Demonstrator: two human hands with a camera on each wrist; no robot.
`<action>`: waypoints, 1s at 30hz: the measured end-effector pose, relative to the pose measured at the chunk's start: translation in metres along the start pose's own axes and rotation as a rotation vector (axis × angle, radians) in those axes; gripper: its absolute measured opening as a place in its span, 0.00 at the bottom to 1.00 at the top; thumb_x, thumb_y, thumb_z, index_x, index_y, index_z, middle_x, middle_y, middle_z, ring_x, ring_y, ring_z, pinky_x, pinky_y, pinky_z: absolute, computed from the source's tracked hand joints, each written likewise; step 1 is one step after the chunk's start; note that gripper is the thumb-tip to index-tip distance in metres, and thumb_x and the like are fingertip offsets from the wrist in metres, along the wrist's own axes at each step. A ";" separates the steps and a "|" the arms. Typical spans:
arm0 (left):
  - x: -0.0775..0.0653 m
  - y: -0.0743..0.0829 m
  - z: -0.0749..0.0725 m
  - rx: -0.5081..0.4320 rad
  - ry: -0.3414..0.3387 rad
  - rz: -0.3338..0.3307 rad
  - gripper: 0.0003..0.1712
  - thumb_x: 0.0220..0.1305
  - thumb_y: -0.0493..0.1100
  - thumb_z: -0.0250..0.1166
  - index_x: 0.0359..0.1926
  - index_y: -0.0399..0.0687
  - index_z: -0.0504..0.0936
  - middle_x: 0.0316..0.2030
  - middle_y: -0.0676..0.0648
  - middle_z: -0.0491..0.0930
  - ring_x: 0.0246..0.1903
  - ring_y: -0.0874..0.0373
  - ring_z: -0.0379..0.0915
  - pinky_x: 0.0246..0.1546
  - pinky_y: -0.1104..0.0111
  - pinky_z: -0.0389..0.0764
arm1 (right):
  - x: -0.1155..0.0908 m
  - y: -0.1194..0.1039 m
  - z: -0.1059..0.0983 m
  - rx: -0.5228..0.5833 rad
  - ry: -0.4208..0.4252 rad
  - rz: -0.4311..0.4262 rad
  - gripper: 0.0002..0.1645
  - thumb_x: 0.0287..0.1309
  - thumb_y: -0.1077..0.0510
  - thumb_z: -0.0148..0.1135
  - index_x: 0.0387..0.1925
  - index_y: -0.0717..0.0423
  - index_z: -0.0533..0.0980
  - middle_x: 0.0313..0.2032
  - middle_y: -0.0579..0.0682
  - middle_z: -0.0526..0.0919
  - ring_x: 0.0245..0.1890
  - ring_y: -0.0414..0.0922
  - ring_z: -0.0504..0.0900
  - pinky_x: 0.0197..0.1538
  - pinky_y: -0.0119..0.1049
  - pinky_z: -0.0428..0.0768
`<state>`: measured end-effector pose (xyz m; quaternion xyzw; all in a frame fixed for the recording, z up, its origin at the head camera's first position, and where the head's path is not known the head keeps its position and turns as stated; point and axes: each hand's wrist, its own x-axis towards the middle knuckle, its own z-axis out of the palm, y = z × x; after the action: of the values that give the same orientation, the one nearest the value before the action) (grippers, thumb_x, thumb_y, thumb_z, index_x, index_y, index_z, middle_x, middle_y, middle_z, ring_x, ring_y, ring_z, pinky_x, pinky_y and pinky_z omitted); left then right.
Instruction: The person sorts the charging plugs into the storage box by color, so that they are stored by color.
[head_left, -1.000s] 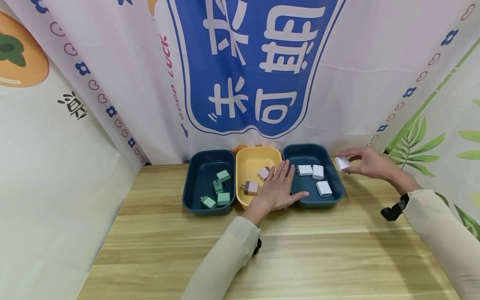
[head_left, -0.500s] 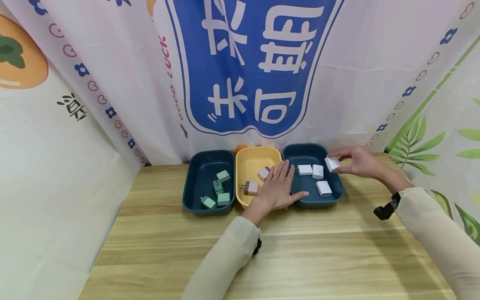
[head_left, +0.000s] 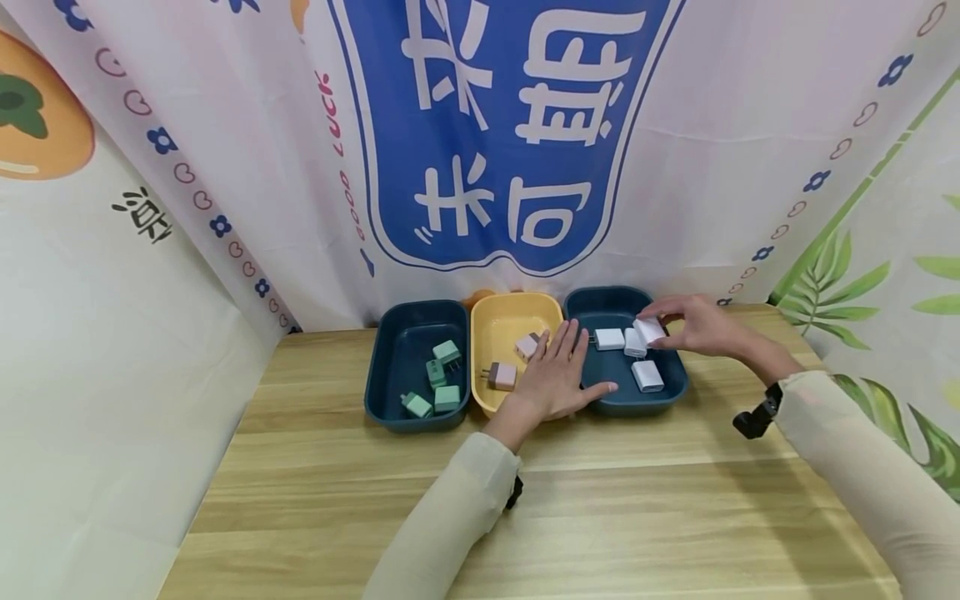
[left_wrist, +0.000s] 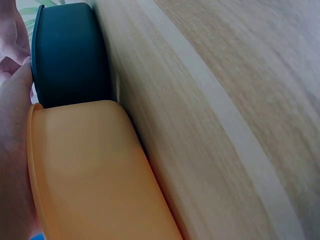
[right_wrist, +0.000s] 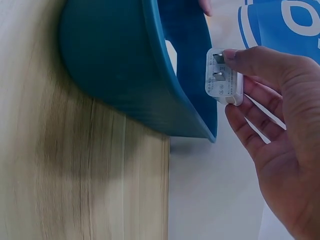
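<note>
My right hand point(head_left: 699, 327) pinches a white charger plug point(right_wrist: 223, 75) between thumb and fingers, above the right blue bin point(head_left: 637, 408). Two metal prongs show on the plug in the right wrist view. Inside that bin lie several more white charger plugs point(head_left: 648, 377). My left hand point(head_left: 553, 375) rests with fingers spread across the yellow bin point(head_left: 517, 303) and the near left rim of the right bin. Pink charger plugs point(head_left: 502, 377) lie in the yellow bin, partly hidden by this hand.
The left blue bin point(head_left: 401, 315) holds several green charger plugs point(head_left: 447, 397). All three bins stand side by side at the back of the wooden table point(head_left: 600, 517), against a printed curtain point(head_left: 690, 167).
My right hand has moved left with the white charger plug, from beside the right bin to above its inside. The left hand stays in place.
</note>
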<state>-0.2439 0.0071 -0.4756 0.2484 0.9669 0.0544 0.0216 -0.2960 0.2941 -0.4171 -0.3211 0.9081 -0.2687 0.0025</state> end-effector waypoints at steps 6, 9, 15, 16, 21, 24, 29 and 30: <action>0.001 -0.001 0.001 -0.011 -0.014 -0.001 0.62 0.69 0.85 0.38 0.87 0.50 0.44 0.86 0.47 0.35 0.85 0.51 0.27 0.84 0.50 0.37 | 0.005 -0.003 0.006 0.016 -0.027 0.013 0.25 0.57 0.61 0.81 0.56 0.59 0.86 0.57 0.62 0.86 0.49 0.54 0.86 0.58 0.60 0.84; 0.003 -0.001 0.001 -0.018 -0.033 -0.007 0.62 0.69 0.85 0.39 0.87 0.51 0.42 0.86 0.48 0.32 0.85 0.52 0.23 0.84 0.50 0.35 | 0.006 -0.005 0.008 0.022 -0.037 0.000 0.25 0.56 0.62 0.81 0.56 0.60 0.86 0.56 0.62 0.86 0.48 0.54 0.87 0.57 0.59 0.85; 0.002 0.000 0.000 -0.009 -0.038 -0.010 0.62 0.68 0.86 0.39 0.87 0.51 0.41 0.86 0.47 0.33 0.85 0.52 0.23 0.84 0.50 0.34 | 0.009 -0.005 0.015 0.015 -0.025 -0.053 0.26 0.53 0.61 0.82 0.55 0.59 0.87 0.55 0.61 0.87 0.47 0.53 0.88 0.50 0.56 0.87; 0.002 0.000 0.000 -0.008 -0.037 -0.008 0.62 0.68 0.86 0.39 0.87 0.51 0.41 0.86 0.47 0.34 0.85 0.52 0.24 0.84 0.50 0.34 | 0.009 -0.005 0.017 0.017 -0.024 -0.060 0.25 0.53 0.61 0.82 0.55 0.59 0.87 0.55 0.61 0.87 0.47 0.54 0.88 0.50 0.56 0.87; 0.001 0.001 -0.001 0.004 -0.029 -0.006 0.62 0.69 0.86 0.39 0.87 0.51 0.42 0.86 0.47 0.35 0.85 0.52 0.24 0.84 0.50 0.35 | 0.010 -0.004 0.023 0.044 -0.030 -0.055 0.24 0.54 0.61 0.82 0.54 0.58 0.87 0.55 0.61 0.88 0.49 0.57 0.88 0.51 0.60 0.87; 0.001 0.001 -0.001 0.008 -0.028 -0.006 0.62 0.68 0.86 0.38 0.87 0.50 0.43 0.86 0.47 0.35 0.85 0.52 0.25 0.84 0.50 0.35 | 0.011 -0.004 0.027 0.059 -0.044 -0.036 0.24 0.55 0.62 0.81 0.54 0.57 0.87 0.55 0.59 0.88 0.49 0.55 0.87 0.53 0.60 0.86; 0.001 0.000 0.000 0.007 -0.030 -0.004 0.62 0.68 0.86 0.38 0.87 0.51 0.42 0.86 0.47 0.34 0.85 0.52 0.24 0.84 0.50 0.35 | 0.012 -0.005 0.031 0.077 -0.058 -0.015 0.23 0.56 0.60 0.81 0.54 0.57 0.87 0.54 0.58 0.89 0.47 0.53 0.87 0.53 0.61 0.85; 0.001 0.000 0.000 0.009 -0.029 -0.005 0.62 0.68 0.86 0.37 0.87 0.51 0.42 0.86 0.47 0.34 0.85 0.52 0.23 0.84 0.50 0.35 | 0.012 -0.005 0.032 0.077 -0.062 -0.019 0.23 0.56 0.60 0.81 0.54 0.58 0.87 0.53 0.59 0.89 0.47 0.53 0.87 0.52 0.61 0.85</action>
<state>-0.2447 0.0076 -0.4756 0.2470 0.9673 0.0462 0.0347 -0.2968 0.2679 -0.4401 -0.3376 0.8934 -0.2937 0.0404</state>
